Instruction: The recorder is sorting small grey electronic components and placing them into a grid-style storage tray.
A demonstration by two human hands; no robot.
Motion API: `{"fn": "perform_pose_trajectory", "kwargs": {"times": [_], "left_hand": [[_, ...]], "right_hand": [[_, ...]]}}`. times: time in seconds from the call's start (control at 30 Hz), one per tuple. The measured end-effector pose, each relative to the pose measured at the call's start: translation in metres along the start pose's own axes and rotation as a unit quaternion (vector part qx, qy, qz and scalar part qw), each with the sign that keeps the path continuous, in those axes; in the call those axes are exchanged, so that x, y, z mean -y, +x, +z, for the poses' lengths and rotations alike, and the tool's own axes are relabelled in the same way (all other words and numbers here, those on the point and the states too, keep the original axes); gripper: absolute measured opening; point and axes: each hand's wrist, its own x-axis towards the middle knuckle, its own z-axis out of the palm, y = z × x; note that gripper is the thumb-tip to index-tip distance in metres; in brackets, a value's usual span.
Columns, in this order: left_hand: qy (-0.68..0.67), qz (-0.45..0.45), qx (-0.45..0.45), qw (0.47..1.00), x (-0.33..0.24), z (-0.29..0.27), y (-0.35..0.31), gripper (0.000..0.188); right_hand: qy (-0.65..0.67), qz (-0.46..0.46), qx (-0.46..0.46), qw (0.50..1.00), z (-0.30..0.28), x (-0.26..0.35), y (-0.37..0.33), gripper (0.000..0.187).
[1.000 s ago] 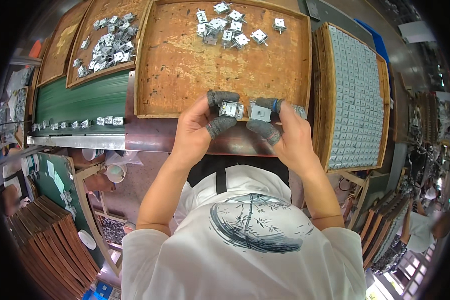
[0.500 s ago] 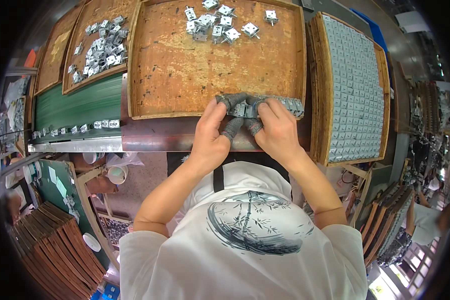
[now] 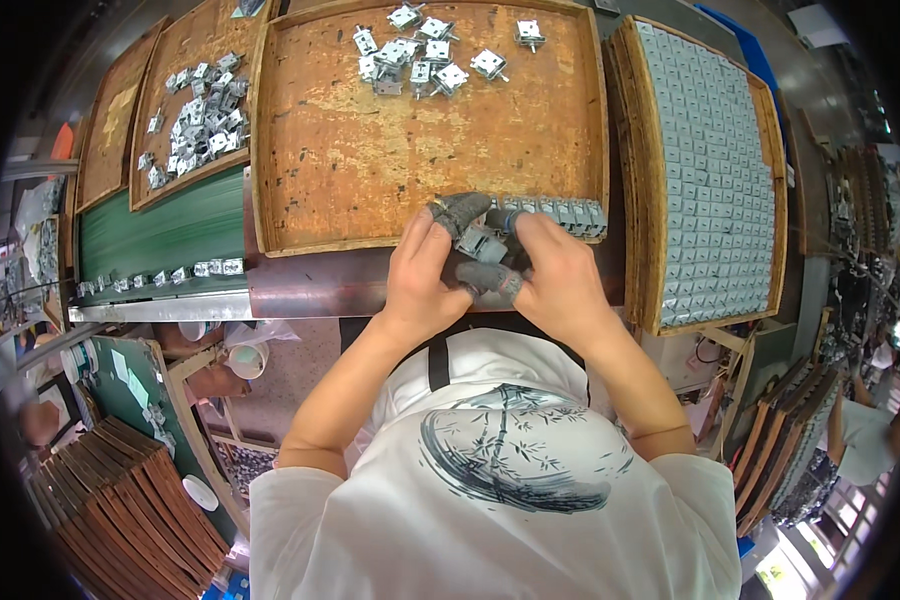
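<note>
Both my hands are at the near edge of a shallow wooden tray (image 3: 370,170), with dark grey covers on the thumbs and some fingers. Between them is a small silver metal box-shaped part (image 3: 482,244), tilted out of line. My left hand (image 3: 425,265) is closed on it, fingers above and thumb below. My right hand (image 3: 560,265) is closed at its right side, thumb near the left thumb; its exact contact is partly hidden. A row of like metal parts (image 3: 565,214) runs rightward along the tray's near edge, partly behind my right fingers.
Loose metal parts (image 3: 410,60) lie at the tray's far side. On the right stands a stacked tray (image 3: 655,200) filled with parts in rows. To the left are a green belt (image 3: 160,235) with several parts along its edge and another tray (image 3: 150,130) with a heap.
My hands were pinching the near end of the row; now a single part sits tilted between them, nearer to me. The thumbs have moved down and apart from the fingers. The view has shifted slightly.
</note>
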Motion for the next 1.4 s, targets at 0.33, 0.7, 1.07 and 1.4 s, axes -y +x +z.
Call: {"fn": "perform_pose_trajectory", "kwargs": {"times": [0.33, 0.7, 1.07, 1.4], "left_hand": [[-0.061, 0.038, 0.004, 0.997, -0.013, 0.015, 0.01, 0.066], [-0.075, 0.08, 0.019, 0.994, -0.016, 0.022, 0.017, 0.065], [-0.099, 0.054, 0.059, 0.992, -0.024, 0.011, 0.027, 0.07], [0.033, -0.183, 0.118, 0.975, 0.059, 0.004, 0.031, 0.061]], "right_hand": [[0.195, 0.108, 0.088, 0.971, -0.006, -0.021, -0.011, 0.042], [0.243, 0.111, 0.097, 0.959, -0.01, -0.024, -0.011, 0.044], [0.18, 0.099, 0.049, 0.977, -0.019, -0.013, -0.008, 0.038], [0.212, 0.278, -0.145, 0.926, -0.128, -0.109, -0.023, 0.023]]}}
